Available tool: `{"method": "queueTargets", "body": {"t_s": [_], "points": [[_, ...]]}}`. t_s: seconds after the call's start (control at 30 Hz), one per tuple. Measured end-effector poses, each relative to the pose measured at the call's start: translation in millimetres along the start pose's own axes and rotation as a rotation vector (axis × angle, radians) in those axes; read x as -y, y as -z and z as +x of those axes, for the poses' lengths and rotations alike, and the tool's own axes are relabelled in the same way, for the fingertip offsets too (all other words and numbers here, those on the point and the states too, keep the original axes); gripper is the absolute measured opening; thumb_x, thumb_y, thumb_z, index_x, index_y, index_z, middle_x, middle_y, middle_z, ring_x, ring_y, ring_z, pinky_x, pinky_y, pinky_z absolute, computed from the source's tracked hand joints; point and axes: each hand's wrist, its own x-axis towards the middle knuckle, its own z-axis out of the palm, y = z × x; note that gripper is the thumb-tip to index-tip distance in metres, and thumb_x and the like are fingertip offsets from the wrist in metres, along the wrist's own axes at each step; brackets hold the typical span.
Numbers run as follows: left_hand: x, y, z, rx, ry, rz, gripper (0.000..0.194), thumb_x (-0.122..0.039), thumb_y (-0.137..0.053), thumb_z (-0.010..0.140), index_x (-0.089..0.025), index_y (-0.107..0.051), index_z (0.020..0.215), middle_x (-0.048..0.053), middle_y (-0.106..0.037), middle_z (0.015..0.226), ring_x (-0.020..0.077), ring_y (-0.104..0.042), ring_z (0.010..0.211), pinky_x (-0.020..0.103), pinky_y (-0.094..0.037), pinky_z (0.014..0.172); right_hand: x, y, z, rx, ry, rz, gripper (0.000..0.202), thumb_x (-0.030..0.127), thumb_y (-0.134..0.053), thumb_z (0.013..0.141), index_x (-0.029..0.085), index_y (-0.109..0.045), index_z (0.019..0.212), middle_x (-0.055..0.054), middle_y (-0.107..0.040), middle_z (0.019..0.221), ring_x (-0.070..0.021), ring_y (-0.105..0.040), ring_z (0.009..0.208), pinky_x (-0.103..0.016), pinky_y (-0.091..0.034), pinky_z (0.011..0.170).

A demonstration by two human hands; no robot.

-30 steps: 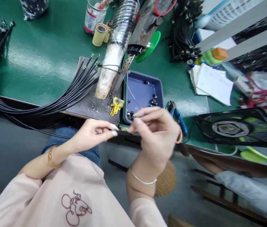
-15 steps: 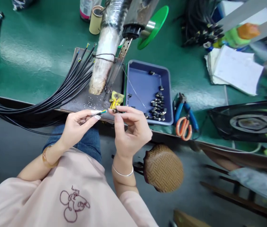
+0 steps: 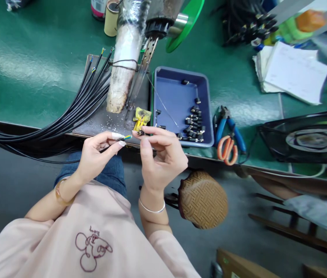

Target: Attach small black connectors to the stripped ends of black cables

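Note:
My left hand (image 3: 98, 154) pinches the end of a black cable, whose thin coloured wires (image 3: 127, 137) stick out past the fingertips. Just to its right, my right hand (image 3: 162, 158) is closed on a small black connector (image 3: 140, 133) held between thumb and fingers. A small gap lies between wires and connector. Behind the fingertips is a yellow clip-like piece (image 3: 142, 117) on a dark board (image 3: 94, 125). A soldering tip and a white wrapped tube (image 3: 120, 77) hang above the board. Black cables (image 3: 73, 117) with stripped ends fan out at the left.
A blue tray (image 3: 169, 77) with several black connectors stands right of the board. Beyond it lie pliers (image 3: 224, 125), orange-handled scissors (image 3: 227, 150), papers (image 3: 298, 71) and a black fan-like frame (image 3: 311, 141). A round stool (image 3: 203, 200) stands below the table edge.
The view has shifted slightly, so the table things sit a little higher in the picture. Both hands keep their holds, with nearly the same gap between wires and connector.

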Motion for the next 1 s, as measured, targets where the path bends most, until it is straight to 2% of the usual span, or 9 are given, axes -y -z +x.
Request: {"method": "queueTargets", "body": {"t_s": [0.1,0.2,0.37,0.53,0.63,0.73,0.87,0.93,1.0], "points": [[0,0.4,0,0.022,-0.011,0.016,0.017,-0.033,-0.078,0.080,-0.016,-0.072,0.078,-0.003,-0.060,0.057,0.0073,-0.054,0.050,0.019,-0.049,0.051,1,1,3,0.036,-0.023,-0.041,0.007,0.020,-0.065,0.091,0.022,-0.070,0.086,-0.003,-0.075,0.097,-0.0183,-0.075,0.087,-0.032,-0.064,0.069],[-1,1.2,0,0.054,-0.035,0.026,0.013,-0.028,-0.077,0.082,-0.016,-0.072,0.079,-0.003,-0.060,0.058,0.0064,-0.054,0.050,0.017,-0.048,0.051,3,1,4,0.134,-0.073,0.002,0.007,0.018,-0.067,0.089,0.022,-0.072,0.086,-0.004,-0.076,0.098,-0.0174,-0.075,0.090,-0.030,-0.064,0.070],[-1,2.3,-1,0.078,-0.122,0.045,0.003,-0.019,-0.073,0.082,-0.016,-0.073,0.081,-0.001,-0.069,0.068,0.0064,-0.058,0.054,0.016,-0.050,0.054,1,-2,3,0.169,-0.156,0.147,0.007,0.017,-0.068,0.087,0.023,-0.073,0.086,-0.003,-0.076,0.100,-0.0156,-0.074,0.091,-0.028,-0.065,0.072],[5,5.7,-1,0.100,-0.254,0.161,0.005,-0.020,-0.072,0.085,-0.015,-0.074,0.084,0.004,-0.078,0.084,0.0105,-0.068,0.063,0.019,-0.055,0.060,-3,-2,2,0.195,-0.219,0.248,0.009,0.017,-0.069,0.086,0.024,-0.074,0.085,-0.003,-0.076,0.102,-0.0154,-0.075,0.089,-0.027,-0.065,0.072],[6,9.7,1,0.142,-0.419,0.315,0.007,-0.020,-0.070,0.088,-0.015,-0.074,0.087,0.005,-0.079,0.086,0.0133,-0.072,0.071,0.021,-0.056,0.068,-2,3,4,0.223,-0.175,0.210,0.010,0.016,-0.067,0.087,0.023,-0.073,0.085,-0.003,-0.076,0.102,-0.0161,-0.075,0.089,-0.028,-0.065,0.073],[5,14.0,4,0.254,-0.593,0.591,0.013,-0.017,-0.061,0.095,-0.014,-0.073,0.090,0.005,-0.076,0.080,0.0129,-0.070,0.069,0.021,-0.054,0.067,2,12,8,0.299,-0.073,0.019,0.012,0.012,-0.066,0.087,0.022,-0.072,0.086,-0.005,-0.076,0.103,-0.0177,-0.075,0.095,-0.032,-0.065,0.082],[5,15.6,6,0.347,-0.679,0.958,0.027,-0.020,-0.049,0.101,-0.014,-0.071,0.087,0.004,-0.069,0.070,0.0129,-0.064,0.061,0.022,-0.047,0.058,3,20,10,0.382,-0.002,-0.141,0.015,0.007,-0.065,0.084,0.020,-0.067,0.077,-0.006,-0.076,0.103,-0.0191,-0.075,0.098,-0.036,-0.064,0.090],[5,13.2,5,0.313,-0.685,0.934,0.028,-0.023,-0.048,0.102,-0.015,-0.070,0.087,0.004,-0.069,0.071,0.0130,-0.065,0.063,0.022,-0.048,0.061,3,19,8,0.343,-0.065,-0.066,0.016,0.007,-0.064,0.084,0.020,-0.064,0.075,-0.005,-0.074,0.104,-0.0184,-0.076,0.094,-0.036,-0.065,0.088],[4,8.9,1,0.258,-0.639,0.762,0.024,-0.025,-0.051,0.101,-0.016,-0.069,0.086,0.004,-0.071,0.074,0.0128,-0.066,0.066,0.022,-0.049,0.065,4,14,2,0.255,-0.122,0.044,0.016,0.008,-0.063,0.085,0.020,-0.062,0.074,-0.004,-0.073,0.106,-0.0175,-0.077,0.090,-0.035,-0.066,0.085]]}}
